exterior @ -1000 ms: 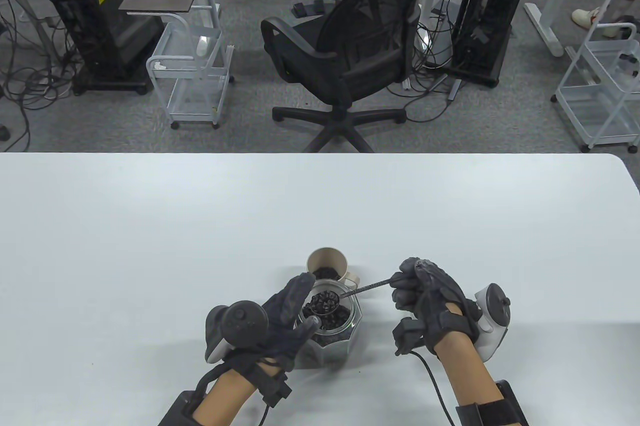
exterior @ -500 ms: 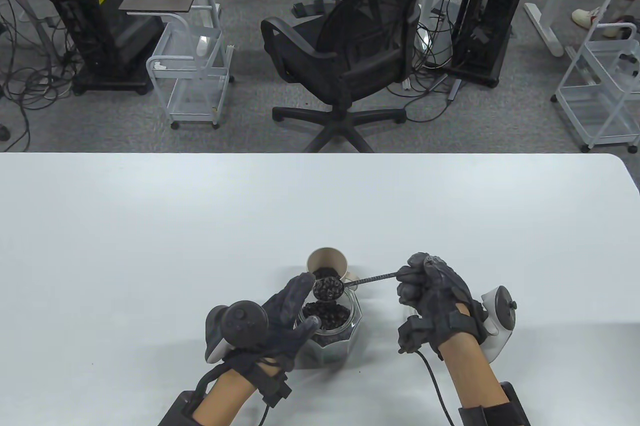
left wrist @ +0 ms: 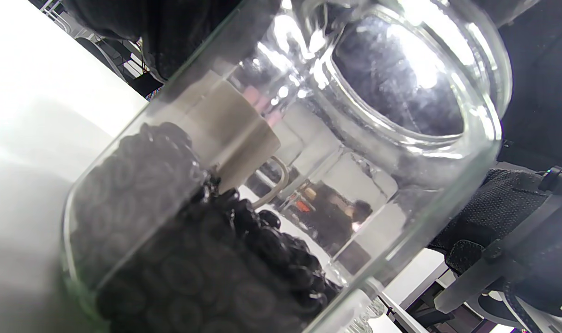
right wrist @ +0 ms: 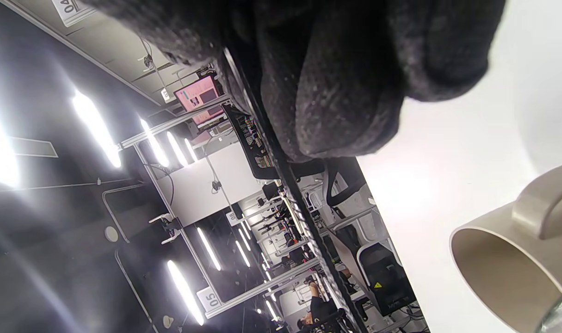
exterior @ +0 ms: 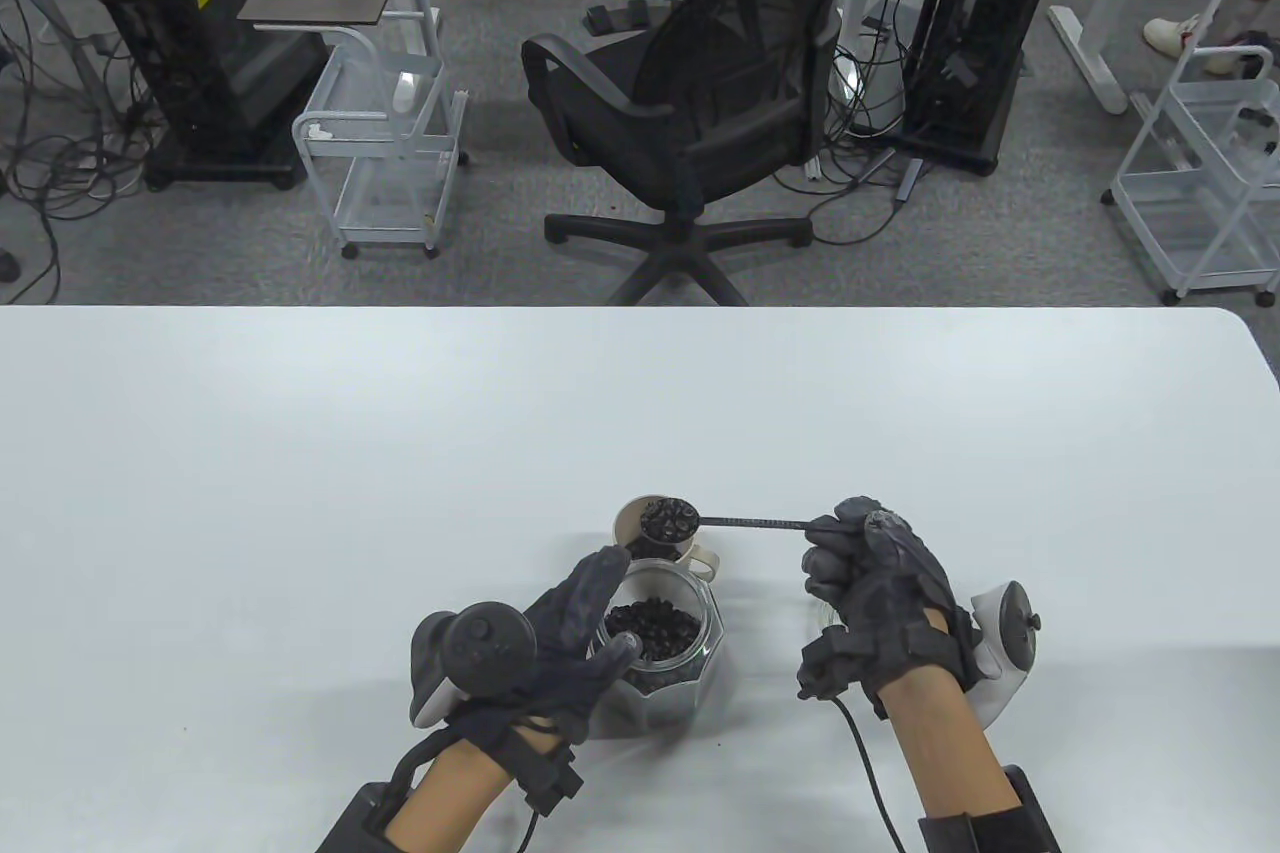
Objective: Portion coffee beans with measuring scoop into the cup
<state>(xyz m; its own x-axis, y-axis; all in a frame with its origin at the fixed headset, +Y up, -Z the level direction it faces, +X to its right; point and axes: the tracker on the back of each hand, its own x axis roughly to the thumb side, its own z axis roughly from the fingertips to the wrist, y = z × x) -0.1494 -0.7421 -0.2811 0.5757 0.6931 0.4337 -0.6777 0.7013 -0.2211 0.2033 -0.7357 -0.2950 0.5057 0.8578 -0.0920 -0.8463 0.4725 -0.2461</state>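
Right hand (exterior: 880, 583) fingers curled round the scoop (exterior: 745, 521) handle, scoop level. Bowl full of coffee beans (exterior: 669, 519) now sits over the cup (exterior: 645, 533) mouth; a second ago it was low over the jar (exterior: 665, 638), half a second ago at the jar's far rim. Right hand has shifted slightly away and right. Left hand (exterior: 570, 628) unchanged, fingers and thumb wrapped on the glass jar, which stands on the desk (exterior: 300, 493) just in front of the cup.
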